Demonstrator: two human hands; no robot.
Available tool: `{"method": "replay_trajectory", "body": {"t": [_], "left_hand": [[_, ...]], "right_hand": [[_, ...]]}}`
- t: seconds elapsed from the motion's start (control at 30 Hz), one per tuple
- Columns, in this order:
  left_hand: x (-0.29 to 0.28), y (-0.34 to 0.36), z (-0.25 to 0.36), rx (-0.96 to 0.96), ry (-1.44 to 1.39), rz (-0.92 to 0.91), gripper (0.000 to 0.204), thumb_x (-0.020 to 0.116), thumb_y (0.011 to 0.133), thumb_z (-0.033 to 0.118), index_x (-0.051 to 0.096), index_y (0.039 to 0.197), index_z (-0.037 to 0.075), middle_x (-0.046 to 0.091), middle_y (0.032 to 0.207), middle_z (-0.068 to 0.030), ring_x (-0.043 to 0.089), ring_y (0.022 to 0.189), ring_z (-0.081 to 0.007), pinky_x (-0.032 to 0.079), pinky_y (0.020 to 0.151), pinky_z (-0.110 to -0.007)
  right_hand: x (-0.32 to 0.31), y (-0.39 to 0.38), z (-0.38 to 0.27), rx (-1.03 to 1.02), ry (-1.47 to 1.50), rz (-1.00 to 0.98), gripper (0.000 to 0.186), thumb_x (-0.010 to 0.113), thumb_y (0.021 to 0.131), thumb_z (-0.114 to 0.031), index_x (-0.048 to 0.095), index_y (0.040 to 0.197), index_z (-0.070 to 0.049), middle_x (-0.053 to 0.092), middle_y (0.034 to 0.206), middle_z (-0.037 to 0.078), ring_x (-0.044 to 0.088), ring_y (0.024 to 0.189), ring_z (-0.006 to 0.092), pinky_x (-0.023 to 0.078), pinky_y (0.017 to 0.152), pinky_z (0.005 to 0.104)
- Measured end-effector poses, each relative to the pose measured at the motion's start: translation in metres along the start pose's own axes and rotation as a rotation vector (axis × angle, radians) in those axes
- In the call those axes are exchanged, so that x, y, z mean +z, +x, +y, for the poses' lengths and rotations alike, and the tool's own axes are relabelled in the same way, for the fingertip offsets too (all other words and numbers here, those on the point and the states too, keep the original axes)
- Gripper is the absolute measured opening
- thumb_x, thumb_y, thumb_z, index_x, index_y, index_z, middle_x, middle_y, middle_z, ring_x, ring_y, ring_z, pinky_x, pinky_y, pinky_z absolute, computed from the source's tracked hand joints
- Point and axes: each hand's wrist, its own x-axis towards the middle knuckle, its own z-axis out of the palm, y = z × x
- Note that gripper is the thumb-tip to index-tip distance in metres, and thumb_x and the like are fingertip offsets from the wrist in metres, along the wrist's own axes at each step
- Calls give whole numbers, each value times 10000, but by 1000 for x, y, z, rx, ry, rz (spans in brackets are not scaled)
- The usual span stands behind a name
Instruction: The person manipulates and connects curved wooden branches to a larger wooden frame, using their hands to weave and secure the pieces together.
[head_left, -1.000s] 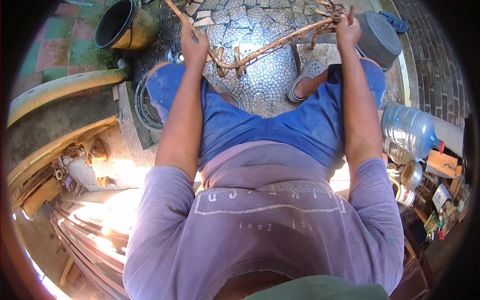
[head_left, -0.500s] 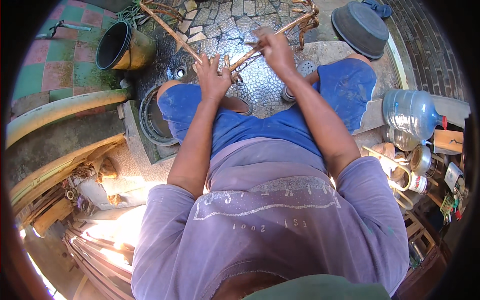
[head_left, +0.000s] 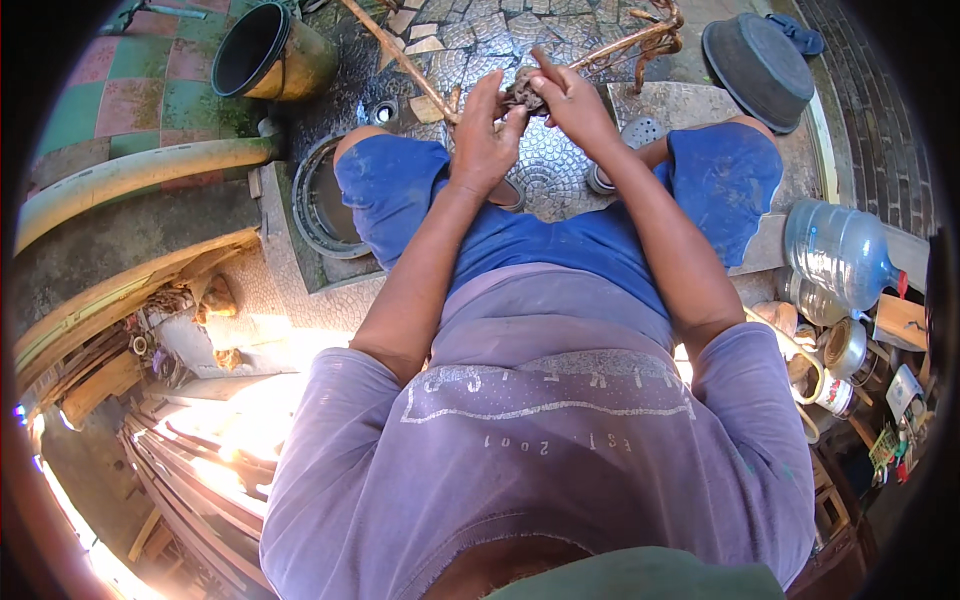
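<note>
A dark, crumpled wad (head_left: 524,92), perhaps a scouring pad or rag, is pinched between my two hands. My left hand (head_left: 486,148) grips its left side with thumb and fingers. From the right, my right hand (head_left: 580,108) holds it with the thumb pressed on top and one finger pointing away. Just beyond and beneath them lies a brown, wet-looking branch-like frame. Its left pole (head_left: 405,62) slants toward my left hand, and its right pole (head_left: 628,43) runs up to a knotted, curled end. My hands hide where the poles come together.
Wet patterned paving (head_left: 545,170) lies between my feet. A black bucket (head_left: 262,55) stands far left, with a round drain rim (head_left: 308,215) nearer. A dark basin (head_left: 760,72) leans far right, above a large clear water bottle (head_left: 835,250) and pots. A pale pipe (head_left: 150,178) crosses the left.
My left hand has left the left pole and moved right. My right hand has come off the right pole. Both hands now meet on the wad, and the view has shifted slightly.
</note>
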Motion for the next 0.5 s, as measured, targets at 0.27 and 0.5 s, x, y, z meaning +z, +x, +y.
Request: {"method": "replay_trajectory", "body": {"t": [0.27,0.5], "left_hand": [[4,-1,2,-280,-258,-63,417,674,980,92,589,1377,-3,724,1100,-133,697,948,-169,558,850,-304],[11,21,-3,-143,-144,166,230,640,958,44,688,1180,6,737,1072,-174,730,952,-293,563,851,-370]], "right_hand": [[-9,-20,-12,39,405,-22,526,557,1055,-299,467,1467,16,640,1266,131,685,869,149,603,678,258],[-58,-23,-5,50,324,252,437,545,1060,-272,522,1393,9,701,988,100,685,789,124,548,632,238]]}}
